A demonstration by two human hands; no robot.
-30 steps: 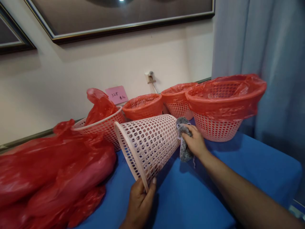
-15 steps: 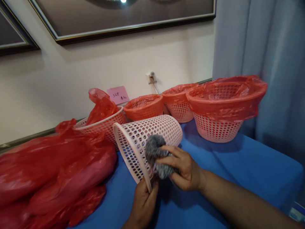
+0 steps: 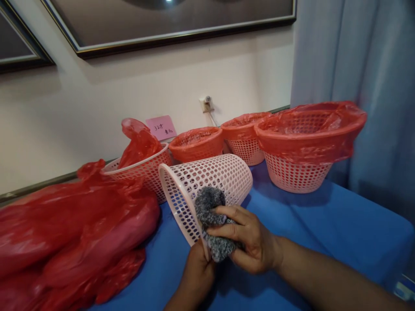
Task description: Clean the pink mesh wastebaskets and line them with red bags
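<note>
Right hand (image 3: 251, 239): clamped on the cloth (image 3: 210, 203), fingers laid across its near face.
Left hand (image 3: 199, 272): gripping the basket (image 3: 228, 172) at its rim, just left of and below the right hand; its fingers seem to curl inside, though cloth and rim partly hide them.
Cloth: grey, fluffy, bunched beneath the right hand, against the basket's side by the rim.
Basket: pale pink mesh, tipped on its side just beyond both hands, mouth to the left.
Table (image 3: 343, 229): blue-covered, below both hands.
Bags (image 3: 100, 229): red, heaped left of the left hand.
Stuffed basket (image 3: 145, 170): upright, beyond and left of the left hand, a red bag sticking out.
Lined baskets (image 3: 296, 177): three, upright, red plastic over their rims; two beyond the hands, one farther right.
Wall (image 3: 136, 86): beyond everything, with pink card (image 3: 161, 127) and socket (image 3: 206, 105).
Curtain (image 3: 343, 65): blue, far right beyond the right hand.
</note>
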